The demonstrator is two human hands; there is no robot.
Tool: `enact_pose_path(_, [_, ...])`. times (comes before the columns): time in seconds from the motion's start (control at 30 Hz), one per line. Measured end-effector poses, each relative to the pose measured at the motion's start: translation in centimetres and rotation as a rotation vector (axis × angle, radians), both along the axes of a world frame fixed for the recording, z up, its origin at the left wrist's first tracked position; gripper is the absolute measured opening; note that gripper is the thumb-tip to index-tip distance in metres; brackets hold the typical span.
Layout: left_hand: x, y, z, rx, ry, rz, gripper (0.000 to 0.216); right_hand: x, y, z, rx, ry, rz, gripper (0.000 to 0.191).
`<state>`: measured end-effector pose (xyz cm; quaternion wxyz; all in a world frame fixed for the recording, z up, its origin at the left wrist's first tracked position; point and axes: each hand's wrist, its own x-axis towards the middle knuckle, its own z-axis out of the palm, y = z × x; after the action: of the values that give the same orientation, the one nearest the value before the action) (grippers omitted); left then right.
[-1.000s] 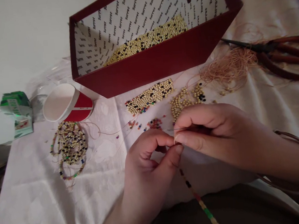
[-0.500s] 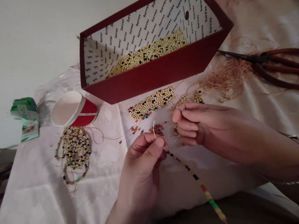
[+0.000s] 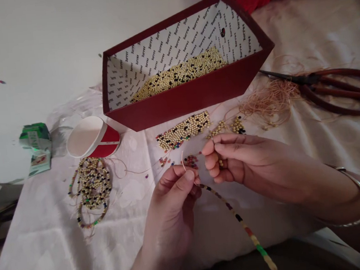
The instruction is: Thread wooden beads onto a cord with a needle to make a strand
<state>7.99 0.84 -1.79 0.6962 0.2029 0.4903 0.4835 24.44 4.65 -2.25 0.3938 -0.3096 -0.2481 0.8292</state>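
Observation:
My left hand [image 3: 175, 199] pinches the top end of a beaded string [image 3: 239, 222] that trails down to the lower right, a short thread end curling above the fingertips. My right hand [image 3: 233, 159] is closed on a thin needle, fingertips at the upper left, just right of the left hand and above loose coloured beads [image 3: 190, 160]. Cream and dark loose beads [image 3: 184, 128] lie in a strip beyond the hands.
A dark red box [image 3: 192, 95] holds many cream beads. A red and white paper cup [image 3: 92, 137] lies on its side at left, finished bead strands [image 3: 91, 188] below it. Tangled thread [image 3: 270, 98] and brown scissors [image 3: 337, 88] lie at right. A green carton [image 3: 36, 142] sits far left.
My right hand pulled the needle out and away from the left hand, up and right, then eased back. More of the beaded string shows. The view has tilted up slightly.

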Motion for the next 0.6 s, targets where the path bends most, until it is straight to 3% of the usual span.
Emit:
enact_pose_path(0.23, [0.1, 0.1, 0.0, -0.001, -0.028, 0.017, 0.017, 0.1, -0.3, -0.5, 0.082, -0.076, -0.056, 0.010])
enact_pose_path(0.37, [0.0, 0.2, -0.3, 0.021, -0.037, 0.025, 0.013, 0.4, -0.3, -0.6, 0.199, -0.242, -0.051, 0.016])
enact_pose_path(0.47, [-0.1, 0.2, -0.6, 0.059, -0.039, 0.025, 0.013, 0.5, -0.2, -0.1, 0.451, -0.523, 0.019, 0.020])
enact_pose_path(0.6, [-0.1, 0.2, -0.7, 0.093, -0.071, 0.014, 0.012, 0.2, -0.4, 0.5, 0.786, -0.781, 0.004, 0.017])
